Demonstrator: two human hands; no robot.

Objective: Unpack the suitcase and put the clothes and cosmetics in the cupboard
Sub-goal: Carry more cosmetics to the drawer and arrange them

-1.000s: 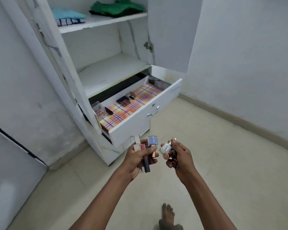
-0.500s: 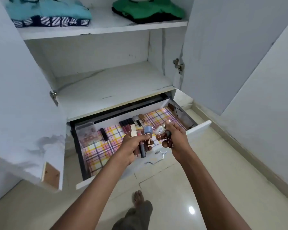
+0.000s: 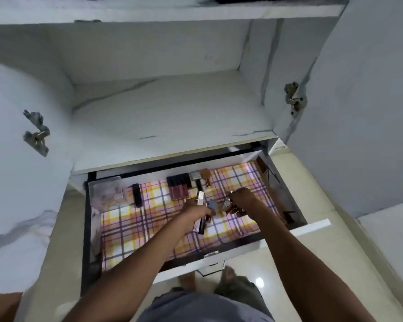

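Both hands reach into the open drawer [image 3: 312, 225] of a white cupboard [image 3: 172, 117]: the left hand [image 3: 196, 209] grips a bundle of cosmetic tubes [image 3: 201, 223], the right hand [image 3: 242, 198] clutches small bottles [image 3: 233, 209]. Lip glosses [image 3: 179, 188] lie on the checked liner [image 3: 137, 228] behind.

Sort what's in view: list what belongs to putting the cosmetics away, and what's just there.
Part of the job:
- left hand, gripping several cosmetic tubes
- right hand, holding small bottles
- open drawer with plaid liner
- row of lip glosses already lying in it
- black lipstick

Just there:
- bare shelf
- door hinges
- floor
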